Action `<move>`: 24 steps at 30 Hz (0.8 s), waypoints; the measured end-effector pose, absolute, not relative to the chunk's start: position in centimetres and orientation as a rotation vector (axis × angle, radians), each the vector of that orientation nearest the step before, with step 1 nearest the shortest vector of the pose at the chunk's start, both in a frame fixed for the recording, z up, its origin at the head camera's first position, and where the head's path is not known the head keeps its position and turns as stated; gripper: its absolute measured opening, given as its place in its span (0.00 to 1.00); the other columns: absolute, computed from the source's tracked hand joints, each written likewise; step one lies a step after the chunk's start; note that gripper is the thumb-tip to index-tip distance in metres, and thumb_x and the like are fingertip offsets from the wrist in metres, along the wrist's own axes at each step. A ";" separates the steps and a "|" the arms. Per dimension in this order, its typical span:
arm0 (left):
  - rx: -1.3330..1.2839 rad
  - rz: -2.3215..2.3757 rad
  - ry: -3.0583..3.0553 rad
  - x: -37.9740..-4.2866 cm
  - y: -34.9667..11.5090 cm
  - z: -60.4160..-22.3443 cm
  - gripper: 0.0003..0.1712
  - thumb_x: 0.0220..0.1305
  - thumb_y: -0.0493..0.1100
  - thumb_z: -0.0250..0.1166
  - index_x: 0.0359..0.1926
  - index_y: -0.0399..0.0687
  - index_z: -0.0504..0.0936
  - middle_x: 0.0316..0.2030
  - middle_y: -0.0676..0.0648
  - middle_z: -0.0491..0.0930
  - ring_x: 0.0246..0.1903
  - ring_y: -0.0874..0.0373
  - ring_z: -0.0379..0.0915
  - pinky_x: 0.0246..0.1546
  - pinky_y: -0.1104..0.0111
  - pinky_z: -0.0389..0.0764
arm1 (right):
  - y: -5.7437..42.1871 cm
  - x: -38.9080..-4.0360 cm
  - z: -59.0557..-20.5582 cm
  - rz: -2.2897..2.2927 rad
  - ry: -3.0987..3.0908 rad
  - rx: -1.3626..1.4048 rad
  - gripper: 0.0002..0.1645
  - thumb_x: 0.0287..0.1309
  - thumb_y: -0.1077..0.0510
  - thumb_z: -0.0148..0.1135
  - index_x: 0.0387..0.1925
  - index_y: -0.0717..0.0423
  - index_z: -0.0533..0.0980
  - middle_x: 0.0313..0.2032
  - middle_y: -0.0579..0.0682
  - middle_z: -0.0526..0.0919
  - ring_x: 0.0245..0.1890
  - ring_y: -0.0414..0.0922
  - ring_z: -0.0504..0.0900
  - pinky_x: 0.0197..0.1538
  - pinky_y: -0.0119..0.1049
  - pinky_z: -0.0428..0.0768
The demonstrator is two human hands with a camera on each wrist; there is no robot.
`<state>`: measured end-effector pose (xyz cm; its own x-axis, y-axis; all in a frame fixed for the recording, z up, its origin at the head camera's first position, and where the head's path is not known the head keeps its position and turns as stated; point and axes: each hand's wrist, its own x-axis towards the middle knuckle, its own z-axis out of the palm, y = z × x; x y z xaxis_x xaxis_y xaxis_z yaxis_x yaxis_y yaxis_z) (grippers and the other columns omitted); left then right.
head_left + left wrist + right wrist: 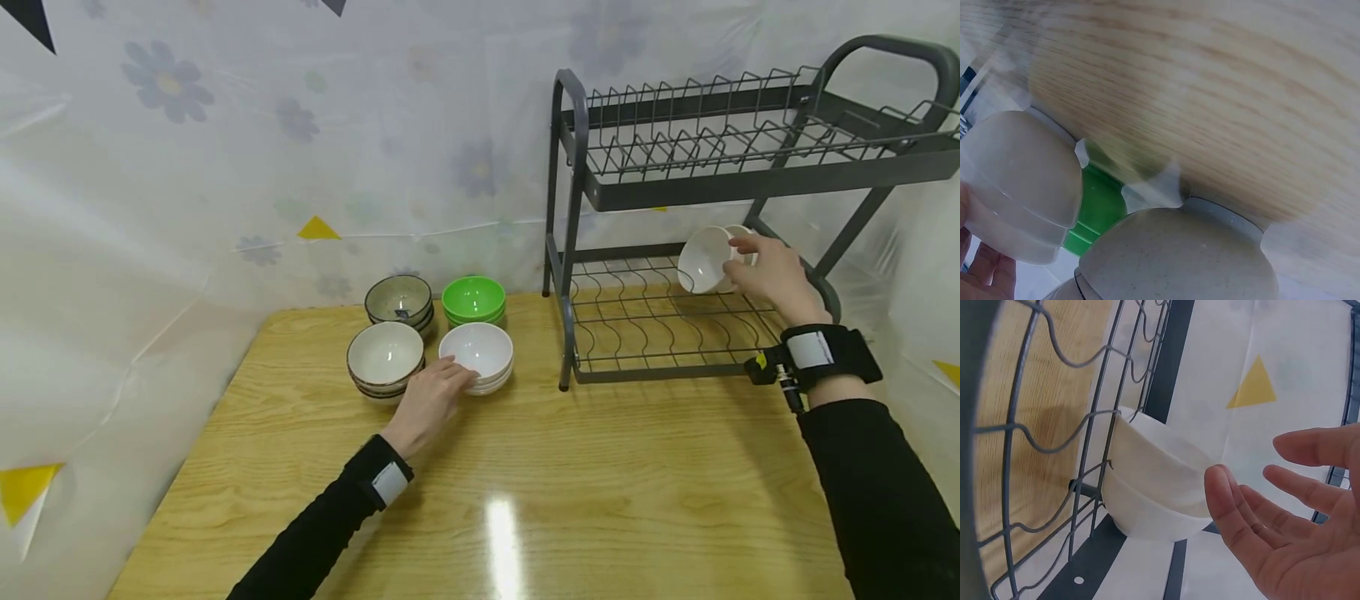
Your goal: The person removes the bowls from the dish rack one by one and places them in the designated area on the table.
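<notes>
The left hand (431, 404) is at the near rim of a stack of white bowls (483, 348). Its thumb lies against the outside and its fingers (985, 269) reach over the edge, pinching the top bowl, which still sits nested. On the right, the right hand (776, 271) is beside white bowls (1147, 487) tilted on edge in the lower tier of a dark dish rack (637, 377). In the right wrist view, that hand's fingers (1232, 512) are spread and relaxed, with no bowl held between them; one fingertip overlaps a bowl's rim.
Green bowls (474, 298) are stacked behind the white stack. Left of them stand grey dark-rimmed bowls (397, 300) and cream dark-rimmed bowls (385, 358). The rack's wire upper tier (697, 142) overhangs the right hand. Patterned sheeting (420, 125) hangs behind the wooden table (600, 500).
</notes>
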<state>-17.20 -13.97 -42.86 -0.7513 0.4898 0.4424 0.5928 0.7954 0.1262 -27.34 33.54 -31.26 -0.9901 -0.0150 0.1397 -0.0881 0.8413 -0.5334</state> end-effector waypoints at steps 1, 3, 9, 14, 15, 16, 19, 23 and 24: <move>-0.818 -0.363 -2.594 -17.2 -14.0 -42.9 0.13 0.61 0.30 0.68 0.46 0.46 0.88 0.43 0.46 0.90 0.55 0.44 0.82 0.56 0.51 0.84 | 33.6 -27.6 -31.2 0.853 -2.905 0.072 0.35 0.71 0.55 0.48 0.69 0.76 0.60 0.63 0.83 0.64 0.20 0.36 0.80 0.27 0.32 0.75; -0.818 -0.355 -2.593 -17.1 -14.0 -42.9 0.14 0.60 0.29 0.68 0.46 0.46 0.87 0.43 0.47 0.89 0.55 0.45 0.82 0.57 0.52 0.84 | 33.7 -28.2 -31.2 0.853 -2.935 0.041 0.36 0.70 0.56 0.48 0.70 0.76 0.58 0.64 0.83 0.62 0.20 0.40 0.82 0.25 0.31 0.75; -0.815 -0.342 -2.601 -17.2 -14.1 -43.0 0.17 0.58 0.27 0.68 0.46 0.46 0.88 0.44 0.47 0.89 0.56 0.45 0.81 0.57 0.52 0.84 | 33.6 -30.1 -31.9 0.745 -2.976 -0.026 0.38 0.64 0.60 0.50 0.71 0.77 0.56 0.62 0.84 0.63 0.26 0.59 0.85 0.22 0.35 0.80; -0.823 -0.358 -2.599 -17.2 -14.1 -43.1 0.16 0.59 0.27 0.67 0.46 0.46 0.88 0.44 0.46 0.89 0.56 0.45 0.82 0.60 0.52 0.82 | 33.6 -31.0 -32.4 0.696 -2.967 0.001 0.40 0.61 0.61 0.50 0.71 0.77 0.55 0.59 0.85 0.65 0.37 0.72 0.82 0.20 0.40 0.81; -0.822 -0.360 -2.601 -17.2 -14.1 -43.1 0.16 0.60 0.27 0.66 0.46 0.46 0.88 0.44 0.46 0.89 0.56 0.45 0.82 0.60 0.52 0.82 | 33.6 -31.1 -32.5 0.694 -2.970 0.007 0.40 0.61 0.62 0.50 0.71 0.77 0.54 0.59 0.85 0.64 0.38 0.73 0.81 0.21 0.41 0.81; -0.824 -0.363 -2.603 -17.2 -14.1 -43.1 0.15 0.60 0.27 0.66 0.46 0.45 0.88 0.44 0.46 0.89 0.56 0.45 0.82 0.60 0.52 0.82 | 33.6 -31.2 -32.6 0.692 -2.975 0.007 0.41 0.61 0.62 0.50 0.72 0.77 0.54 0.59 0.85 0.64 0.40 0.74 0.80 0.22 0.42 0.82; -0.824 -0.369 -2.613 -17.1 -14.1 -43.1 0.14 0.62 0.29 0.66 0.47 0.46 0.88 0.45 0.46 0.89 0.57 0.45 0.82 0.62 0.52 0.81 | 33.6 -31.4 -32.8 0.673 -2.978 0.016 0.41 0.60 0.63 0.50 0.71 0.77 0.53 0.59 0.85 0.64 0.48 0.76 0.76 0.31 0.51 0.84; -0.832 -0.377 -2.624 -17.1 -14.1 -43.0 0.14 0.64 0.30 0.65 0.48 0.45 0.87 0.47 0.45 0.88 0.58 0.46 0.81 0.64 0.53 0.79 | 33.6 -31.6 -33.2 0.666 -2.952 0.015 0.40 0.58 0.64 0.50 0.70 0.79 0.54 0.59 0.84 0.64 0.56 0.78 0.67 0.50 0.67 0.78; -0.835 -0.378 -2.625 -17.1 -14.1 -43.0 0.14 0.64 0.30 0.65 0.49 0.45 0.87 0.48 0.44 0.88 0.58 0.46 0.81 0.65 0.53 0.78 | 33.6 -31.6 -33.2 0.666 -2.943 0.013 0.40 0.58 0.65 0.51 0.69 0.79 0.54 0.59 0.84 0.63 0.57 0.78 0.66 0.53 0.70 0.75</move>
<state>-17.13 -14.06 -42.99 -0.7610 0.5009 0.4124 0.5969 0.7896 0.1424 -31.61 33.56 -33.23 -0.9923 0.0190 0.1227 -0.0357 0.9029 -0.4284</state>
